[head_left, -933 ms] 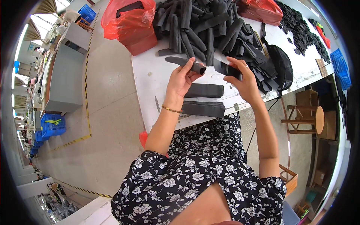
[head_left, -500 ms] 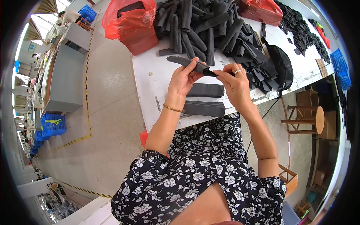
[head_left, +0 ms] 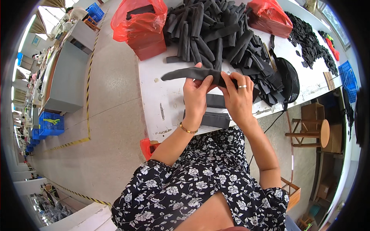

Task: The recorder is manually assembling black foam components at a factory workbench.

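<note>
A long dark grey fabric strip (head_left: 179, 74), folded or tube-like, is stretched between my two hands above the white table (head_left: 154, 104). My left hand (head_left: 195, 96) pinches its middle, and the free end sticks out to the left. At the right end, my right hand (head_left: 238, 98) has its fingers closed on the same strip; what lies under those fingers is partly hidden. Below the hands lie two flat stacks of dark fabric strips, an upper stack (head_left: 216, 101) and a lower stack (head_left: 211, 119), both partly covered by my hands and wrists.
A big heap of rolled dark fabric pieces (head_left: 198, 23) fills the table's far side, with flat pieces (head_left: 266, 77) at its right. Red plastic bags (head_left: 144, 42) (head_left: 269, 19) flank the heap. A black mesh-like object (head_left: 288, 73) sits by the right edge; a wooden stool (head_left: 325, 133) stands beyond.
The strip has straightened and now lies more level, its left end reaching further left. My hands have come closer together and slightly lower, and the whole view has shifted a little.
</note>
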{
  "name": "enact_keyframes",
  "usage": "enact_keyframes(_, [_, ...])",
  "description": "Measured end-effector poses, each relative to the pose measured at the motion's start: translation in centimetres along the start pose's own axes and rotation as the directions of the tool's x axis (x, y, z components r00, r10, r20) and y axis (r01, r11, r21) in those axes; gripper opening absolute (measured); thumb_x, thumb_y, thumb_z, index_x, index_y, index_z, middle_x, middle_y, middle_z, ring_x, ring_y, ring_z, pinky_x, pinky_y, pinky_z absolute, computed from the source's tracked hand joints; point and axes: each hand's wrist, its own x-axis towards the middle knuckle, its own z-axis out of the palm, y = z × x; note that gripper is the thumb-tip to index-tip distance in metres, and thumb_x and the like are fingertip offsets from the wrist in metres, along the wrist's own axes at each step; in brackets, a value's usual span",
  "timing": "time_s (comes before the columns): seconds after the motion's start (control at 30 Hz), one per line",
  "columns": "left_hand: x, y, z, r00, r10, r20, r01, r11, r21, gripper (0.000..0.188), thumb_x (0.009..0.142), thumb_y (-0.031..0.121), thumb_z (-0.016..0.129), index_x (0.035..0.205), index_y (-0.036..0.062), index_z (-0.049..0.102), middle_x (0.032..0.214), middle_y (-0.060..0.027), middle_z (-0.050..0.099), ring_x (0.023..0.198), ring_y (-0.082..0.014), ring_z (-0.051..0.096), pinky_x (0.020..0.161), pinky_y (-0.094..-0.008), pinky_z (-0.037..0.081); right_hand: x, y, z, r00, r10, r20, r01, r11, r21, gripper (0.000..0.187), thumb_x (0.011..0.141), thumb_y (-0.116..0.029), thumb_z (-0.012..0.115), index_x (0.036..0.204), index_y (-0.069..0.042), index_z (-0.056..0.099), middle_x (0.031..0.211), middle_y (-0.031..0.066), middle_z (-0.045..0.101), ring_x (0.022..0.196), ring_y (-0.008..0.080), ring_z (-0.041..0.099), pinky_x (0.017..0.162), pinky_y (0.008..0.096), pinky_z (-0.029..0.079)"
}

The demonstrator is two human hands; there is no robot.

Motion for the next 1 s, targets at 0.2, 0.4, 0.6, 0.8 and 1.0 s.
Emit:
enact_keyframes(0.2, [0.3,0.8,0.0,0.958,0.045,0.282,0.036,0.96,-0.276,0.038,0.097,0.014,0.056,0.132,0.0021,0.048,0.105,-0.0152,0.067,0.115,-0.0305,0.058,0.102,-0.0431,0.044,-0.8,-1.8,-0.4,1.0,0.027,-0.008,-0.023,0.936,0.35,0.064,0.069,-0.007,0.078,0.127,-0.006,0.052,0.112,0.0119,0.052,0.098,0.0323,0.052,0.083,0.0434,0.043])
enact_keyframes(0.4, [0.2,-0.9,0.6,0.908,0.071,0.412,0.031,0.972,-0.235,0.026,0.1,0.025,0.051,0.113,0.0036,0.058,0.1,-0.0141,0.069,0.122,-0.0329,0.054,0.108,-0.0468,0.038,-2.3,0.4,-1.0,0.99,0.007,0.142,-0.049,0.955,0.294,0.045,0.071,-0.003,0.075,0.109,-0.005,0.051,0.113,0.0163,0.053,0.098,0.0357,0.053,0.082,0.0449,0.045])
enact_keyframes(0.6, [0.6,-0.6,0.3,0.946,-0.01,0.323,0.103,0.956,-0.273,0.028,0.101,0.025,0.048,0.116,0.0035,0.057,0.108,-0.0133,0.067,0.125,-0.0304,0.052,0.107,-0.0441,0.039,-1.4,0.9,-1.8,0.978,-0.007,0.211,-0.059,0.951,0.304,0.041,0.072,-0.001,0.074,0.106,-0.004,0.052,0.108,0.0161,0.054,0.096,0.0375,0.056,0.082,0.0455,0.047])
enact_keyframes(0.8, [-0.2,-3.8,0.6,0.922,-0.114,0.369,0.302,0.809,-0.504,0.033,0.102,0.029,0.046,0.124,0.0048,0.053,0.118,-0.0116,0.064,0.129,-0.03,0.047,0.11,-0.0428,0.035,-0.6,0.9,-0.9,0.981,-0.026,0.192,-0.06,0.902,0.428,0.02,0.078,0.003,0.066,0.095,-0.002,0.055,0.098,0.0147,0.058,0.088,0.035,0.06,0.072,0.0428,0.05])
enact_keyframes(1.0, [1.0,-0.8,0.5,0.987,-0.073,0.145,0.137,0.85,-0.508,0.033,0.101,0.027,0.049,0.12,0.0002,0.054,0.112,-0.015,0.065,0.118,-0.0295,0.056,0.105,-0.0429,0.043,-1.4,2.9,-1.0,0.988,0.049,0.147,-0.116,0.863,0.492,0.014,0.079,0.005,0.069,0.087,0.0,0.059,0.096,0.0138,0.064,0.071,0.0303,0.063,0.062,0.0346,0.051])
